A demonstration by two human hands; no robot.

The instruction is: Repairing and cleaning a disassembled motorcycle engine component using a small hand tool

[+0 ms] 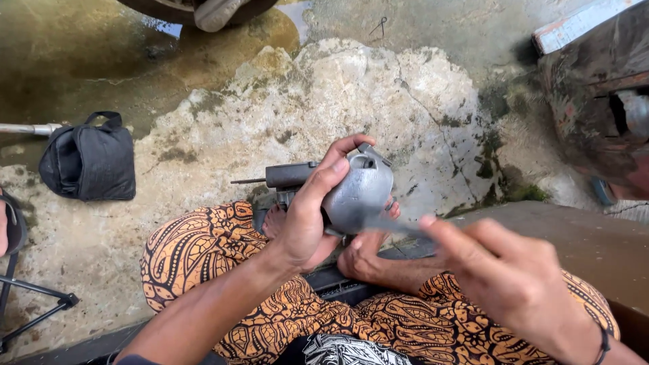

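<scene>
My left hand (pixel 305 211) grips a grey rounded metal part (pixel 358 192) with a dark tube and thin rod sticking out to its left. It holds the part up over my crossed legs in orange patterned trousers (pixel 203 253). My right hand (pixel 503 274) is at the lower right, fingers pinched on a thin grey blade-like tool (pixel 392 226) that is blurred and lies against the lower side of the metal part. My bare feet show under the part.
A black bag (pixel 88 162) lies on the cracked concrete ground at the left, with a metal pipe end beside it. A thin black stand leg (pixel 40 307) is at lower left. Brown puddle water sits at the top left. Rusty machinery (pixel 602 101) stands at the right.
</scene>
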